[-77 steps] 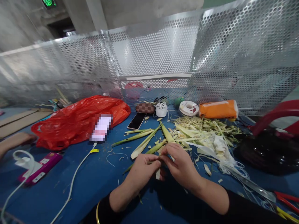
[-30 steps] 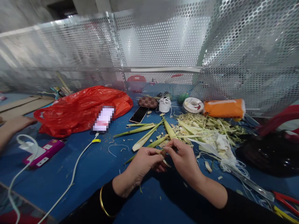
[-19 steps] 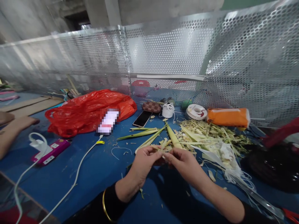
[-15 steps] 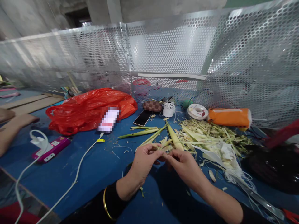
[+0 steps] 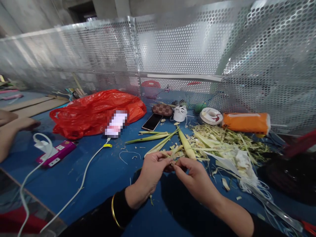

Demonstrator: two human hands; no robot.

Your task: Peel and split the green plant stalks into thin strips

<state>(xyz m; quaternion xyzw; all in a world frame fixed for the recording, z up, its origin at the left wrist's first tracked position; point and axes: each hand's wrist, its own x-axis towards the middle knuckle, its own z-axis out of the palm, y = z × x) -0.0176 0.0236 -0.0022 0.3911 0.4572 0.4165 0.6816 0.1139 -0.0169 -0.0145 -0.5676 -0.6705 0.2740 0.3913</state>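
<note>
My left hand (image 5: 151,169) is closed in a pinch over the blue table (image 5: 103,184), holding a small pale yellow-green plant strip (image 5: 172,162). Thumb and index finger of my right hand (image 5: 195,172) pinch the same strip from the other side, so the fingertips of both hands nearly meet. Much of the strip is hidden by my fingers. Just beyond my hands lie a thick pale-green leaf sheath (image 5: 186,144) and several slimmer stalks (image 5: 148,138). A heap of shredded plant scraps (image 5: 229,140) spreads to the right.
A red plastic bag (image 5: 96,102), a lit phone (image 5: 116,123) on a white cable, a dark phone (image 5: 152,122) and a purple power strip (image 5: 58,154) lie left. An orange packet (image 5: 245,122) and tape roll (image 5: 211,116) stand behind. Another person's arm (image 5: 14,131) rests far left.
My right hand's fingertips have shifted and turned slightly at the strip, and its thumb sits lower. My left hand keeps its pinch. The view has moved a little.
</note>
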